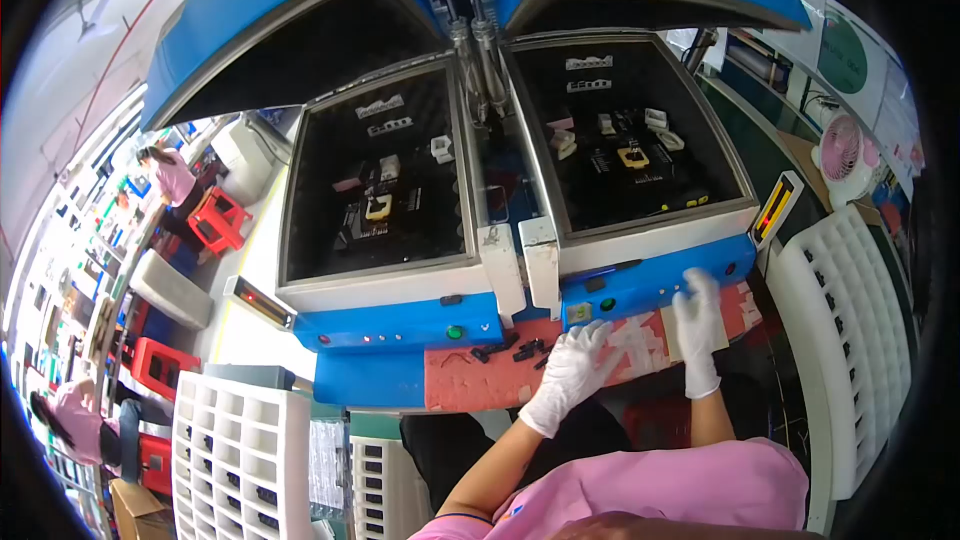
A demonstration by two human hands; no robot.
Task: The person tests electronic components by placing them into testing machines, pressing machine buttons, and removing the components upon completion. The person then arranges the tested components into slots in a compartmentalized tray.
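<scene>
My left hand point(566, 376), in a white glove, is low over the pink mat point(460, 380). Its fingers look stretched forward and the thumb stands apart, beside clear plastic strips point(640, 342). Several small black parts point(528, 350) lie just left of it. My right hand point(699, 328), also gloved, is raised in front of the blue panel of the right machine point(655, 280). Its fingers are apart and slightly blurred, and nothing shows between them. Partly behind that hand is a flat tan sheet point(672, 328).
Two blue machines stand with lids raised; small parts sit in the left black chamber point(350, 160) and the right one point(620, 90). White foam trays stand at left point(240, 390) and right point(835, 290). A pink fan point(842, 145) is far right. Two people work at left.
</scene>
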